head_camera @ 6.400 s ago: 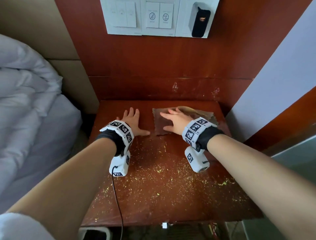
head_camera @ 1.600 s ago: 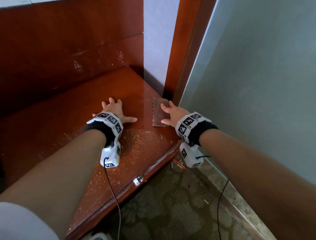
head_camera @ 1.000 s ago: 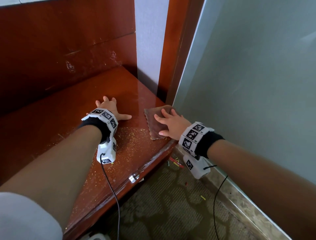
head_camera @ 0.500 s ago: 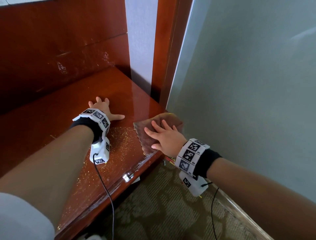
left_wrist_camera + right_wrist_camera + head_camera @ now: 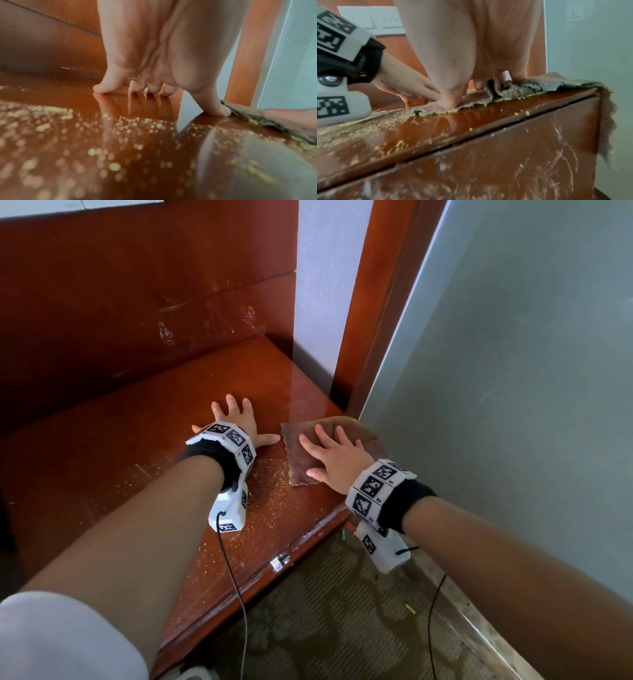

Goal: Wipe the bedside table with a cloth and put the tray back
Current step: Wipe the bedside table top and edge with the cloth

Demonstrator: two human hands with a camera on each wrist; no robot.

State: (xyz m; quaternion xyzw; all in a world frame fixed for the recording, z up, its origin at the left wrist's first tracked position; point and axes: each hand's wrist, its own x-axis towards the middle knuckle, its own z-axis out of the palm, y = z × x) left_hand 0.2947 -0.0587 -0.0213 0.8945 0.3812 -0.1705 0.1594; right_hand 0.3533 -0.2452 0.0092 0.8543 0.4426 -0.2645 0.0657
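A brown cloth (image 5: 301, 460) lies on the front right corner of the red-brown bedside table (image 5: 137, 419). Part of the cloth (image 5: 606, 121) hangs over the table's right edge. My right hand (image 5: 334, 455) presses flat on the cloth with straight fingers. My left hand (image 5: 236, 419) rests flat on the bare tabletop just left of the cloth, its thumb (image 5: 216, 109) touching the cloth's edge (image 5: 248, 115). Yellow crumbs (image 5: 270, 491) are scattered over the table's front part and bunched along the cloth's near edge (image 5: 450, 111). No tray shows in any view.
A grey wall (image 5: 513, 371) stands right against the table's right side, with a wooden frame (image 5: 370, 302) behind the corner. Patterned carpet (image 5: 325, 621) lies below the front edge, with bits of litter (image 5: 409, 608). A switch panel (image 5: 385, 23) hangs on the back wall.
My right hand has dragged the cloth from the table's back towards its front right corner, so the cloth now overhangs the right edge. The left hand has stayed flat on the table.
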